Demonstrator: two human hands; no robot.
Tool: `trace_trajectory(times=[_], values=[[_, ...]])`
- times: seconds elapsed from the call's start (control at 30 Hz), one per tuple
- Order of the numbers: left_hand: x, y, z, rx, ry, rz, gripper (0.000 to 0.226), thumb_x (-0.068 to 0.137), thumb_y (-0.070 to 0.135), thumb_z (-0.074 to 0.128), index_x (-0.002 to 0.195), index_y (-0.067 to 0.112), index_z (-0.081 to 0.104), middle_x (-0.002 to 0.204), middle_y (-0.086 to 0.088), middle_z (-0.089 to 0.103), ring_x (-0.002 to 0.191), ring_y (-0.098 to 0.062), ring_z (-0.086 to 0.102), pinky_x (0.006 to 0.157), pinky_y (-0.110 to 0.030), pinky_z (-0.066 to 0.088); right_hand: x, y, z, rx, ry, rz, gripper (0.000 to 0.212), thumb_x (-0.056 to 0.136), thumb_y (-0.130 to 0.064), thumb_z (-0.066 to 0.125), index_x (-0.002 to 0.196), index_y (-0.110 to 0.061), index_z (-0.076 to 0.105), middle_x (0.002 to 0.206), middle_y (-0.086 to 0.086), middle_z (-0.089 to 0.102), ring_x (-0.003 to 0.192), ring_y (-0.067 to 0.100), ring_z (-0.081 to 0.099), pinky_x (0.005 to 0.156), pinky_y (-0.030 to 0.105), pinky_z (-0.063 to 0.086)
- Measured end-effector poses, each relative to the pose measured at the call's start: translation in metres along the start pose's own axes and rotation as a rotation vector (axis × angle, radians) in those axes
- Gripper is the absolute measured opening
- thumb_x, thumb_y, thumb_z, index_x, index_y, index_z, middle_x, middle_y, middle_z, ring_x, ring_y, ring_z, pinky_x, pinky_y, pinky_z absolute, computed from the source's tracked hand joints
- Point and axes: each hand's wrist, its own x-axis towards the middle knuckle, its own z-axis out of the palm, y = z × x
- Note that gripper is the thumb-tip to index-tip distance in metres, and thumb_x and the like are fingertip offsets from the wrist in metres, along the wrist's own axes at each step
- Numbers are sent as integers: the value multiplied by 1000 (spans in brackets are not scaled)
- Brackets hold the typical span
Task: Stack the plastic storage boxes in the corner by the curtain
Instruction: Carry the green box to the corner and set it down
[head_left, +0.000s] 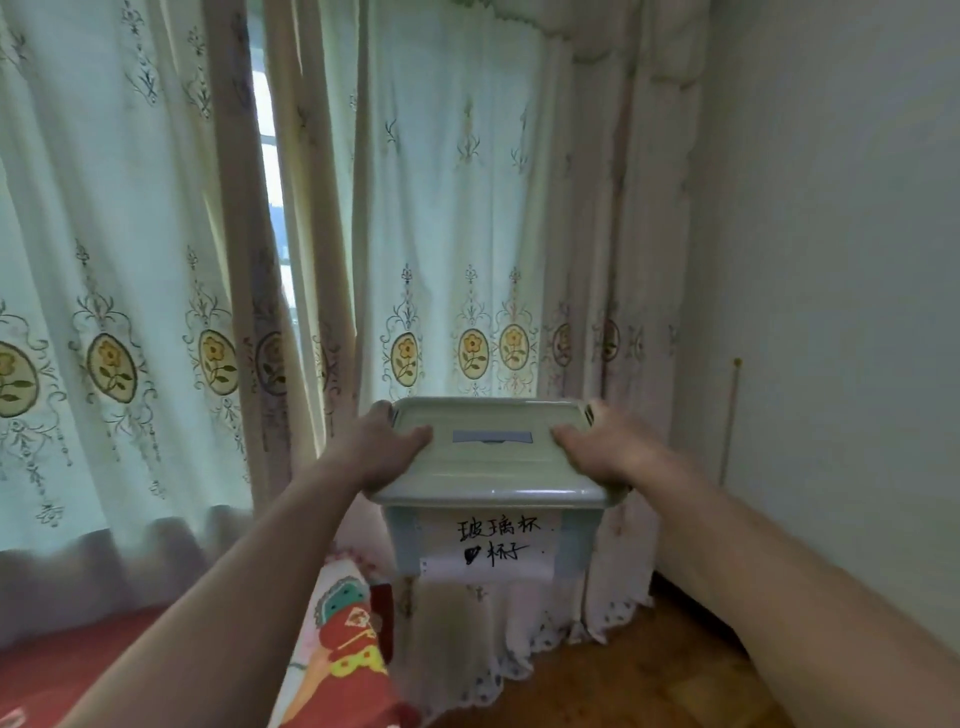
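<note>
I hold one pale green plastic storage box (491, 470) in the air in front of the curtain (457, 208). Its lid is on, with a grey handle recess in the middle, and a white label with handwritten characters covers its front. My left hand (387, 447) grips the lid's left edge, thumb on top. My right hand (597, 449) grips the right edge the same way. The box hangs well above the wooden floor (623, 686); nothing shows under it but curtain hem. No other box is in view.
The floral curtain covers the whole back and meets a pale wall (831, 260) on the right, forming the corner. A bed with red patterned bedding (337, 654) lies at lower left. A thin stick (730, 421) leans on the wall.
</note>
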Motion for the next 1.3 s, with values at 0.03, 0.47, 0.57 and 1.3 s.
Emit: trace_trajectory(times=[0.03,0.47,0.57,1.3], values=[[4,17,16,-5,-14,12,76,82,67,54,138,18,41,127,-12,58,93,-23,52,75,-33,41,2,20,-9,-7,19,12,79,89,-70,41,152,-26,25,106,6,65,62,11,63,55,29,52],[11,217,179,-95,-200,264,73,87,63,49,143,18,34,131,-13,57,112,-32,56,80,-34,41,-6,231,-105,-164,138,310,75,89,-67,40,145,-17,35,120,13,61,95,28,60,77,38,53],[7,246,206,-98,-220,299,74,88,62,49,144,17,34,134,-13,55,114,-33,55,83,-35,42,-12,263,-117,-181,146,361,74,90,-68,40,144,-17,35,120,12,60,97,28,60,81,39,53],[142,379,399,-98,-340,445,75,84,65,48,142,19,35,125,-10,60,91,-27,56,70,-33,41,115,427,-110,-167,152,592,73,87,-66,38,139,-15,36,110,11,58,85,28,58,54,32,48]])
